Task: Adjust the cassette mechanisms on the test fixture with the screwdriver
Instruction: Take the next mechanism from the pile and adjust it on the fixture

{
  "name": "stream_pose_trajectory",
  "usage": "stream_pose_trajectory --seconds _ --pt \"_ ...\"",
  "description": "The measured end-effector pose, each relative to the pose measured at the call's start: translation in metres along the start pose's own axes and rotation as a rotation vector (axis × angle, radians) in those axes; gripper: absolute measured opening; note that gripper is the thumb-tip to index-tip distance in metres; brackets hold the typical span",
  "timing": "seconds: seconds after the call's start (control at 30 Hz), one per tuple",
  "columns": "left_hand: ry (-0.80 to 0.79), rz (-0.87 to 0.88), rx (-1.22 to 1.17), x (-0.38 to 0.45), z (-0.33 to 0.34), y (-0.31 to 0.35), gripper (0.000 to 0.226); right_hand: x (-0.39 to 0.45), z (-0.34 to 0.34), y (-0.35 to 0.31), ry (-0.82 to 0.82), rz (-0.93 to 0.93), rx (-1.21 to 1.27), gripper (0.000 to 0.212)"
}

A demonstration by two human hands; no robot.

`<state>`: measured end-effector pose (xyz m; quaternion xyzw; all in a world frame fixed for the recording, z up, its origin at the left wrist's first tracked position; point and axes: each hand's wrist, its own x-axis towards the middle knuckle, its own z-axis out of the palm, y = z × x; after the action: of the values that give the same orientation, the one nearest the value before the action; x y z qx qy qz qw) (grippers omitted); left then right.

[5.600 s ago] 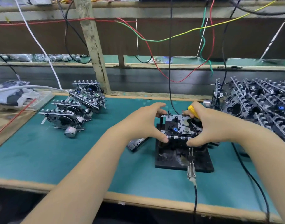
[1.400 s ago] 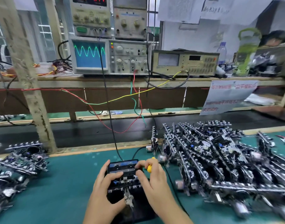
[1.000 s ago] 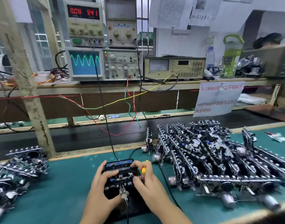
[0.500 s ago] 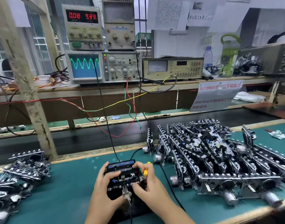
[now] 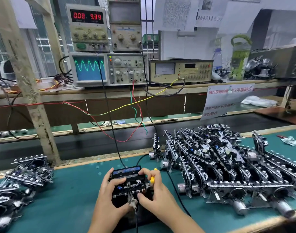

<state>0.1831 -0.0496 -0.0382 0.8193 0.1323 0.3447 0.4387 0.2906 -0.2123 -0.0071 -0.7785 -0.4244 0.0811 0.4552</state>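
mechanisms (image 5: 227, 167): shiny metal | mat (image 5: 68, 190): matt green | post (image 5: 26, 78): rough wood

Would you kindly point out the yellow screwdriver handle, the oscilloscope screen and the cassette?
yellow screwdriver handle (image 5: 152, 179), head view, part showing between right-hand fingers.
oscilloscope screen (image 5: 89, 68), head view, centre of waveform.
cassette (image 5: 126, 171), head view, blue label.

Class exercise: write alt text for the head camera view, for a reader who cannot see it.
Two hands, the left hand and the right hand, grip a cassette mechanism seated on a black test fixture on a green bench; the right also holds a yellow-handled screwdriver. More mechanisms are piled at right, and an oscilloscope behind shows a green wave.
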Motion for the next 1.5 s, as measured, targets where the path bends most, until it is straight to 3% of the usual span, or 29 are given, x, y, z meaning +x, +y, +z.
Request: stream_pose_trajectory --seconds 0.37,0.63,0.8,0.87,0.97,1.03,1.13,1.23,1.3,1.4,1.5 --pt "-0.003 0.014 0.018 0.0 0.0 -0.002 0.073 0.001 0.002 0.007 0.027 -0.033 0.015 0.054" --pt "0.007 0.001 0.06 0.001 -0.002 -0.004 0.073 0.002 0.005 0.008 0.035 -0.071 0.028 0.044" --pt "-0.105 -0.021 0.08 0.006 -0.015 -0.002 0.07 0.003 0.001 0.008 0.033 -0.061 0.035 0.035" --pt "-0.2 0.003 0.12 0.012 -0.03 0.004 0.061 0.005 -0.008 0.003 0.094 -0.091 0.046 0.025" --pt "-0.297 -0.016 0.228 0.028 -0.045 0.019 0.038 0.008 -0.024 -0.011 0.321 -0.094 0.244 0.009" --pt "-0.317 -0.033 0.35 0.044 -0.041 0.034 0.022 0.005 -0.03 -0.018 0.464 -0.095 0.464 0.021" --pt "-0.446 -0.041 0.515 0.067 -0.025 0.053 0.063 0.004 -0.035 -0.02 0.598 -0.1 0.54 0.03" --pt "-0.622 -0.021 0.735 0.078 -0.008 0.055 0.107 0.007 -0.036 -0.017 0.604 -0.049 0.532 0.019" --pt "-0.632 0.023 0.855 0.08 -0.003 0.055 0.108 0.007 -0.036 -0.017 0.578 -0.016 0.562 0.013" --pt "-0.436 0.022 0.53 0.08 -0.01 0.059 0.094 0.001 -0.037 -0.024 0.642 -0.043 0.58 0.011" --pt "-0.129 -0.248 -0.22 0.064 -0.025 0.071 0.071 -0.004 -0.041 -0.035 0.706 -0.097 0.63 0.012"
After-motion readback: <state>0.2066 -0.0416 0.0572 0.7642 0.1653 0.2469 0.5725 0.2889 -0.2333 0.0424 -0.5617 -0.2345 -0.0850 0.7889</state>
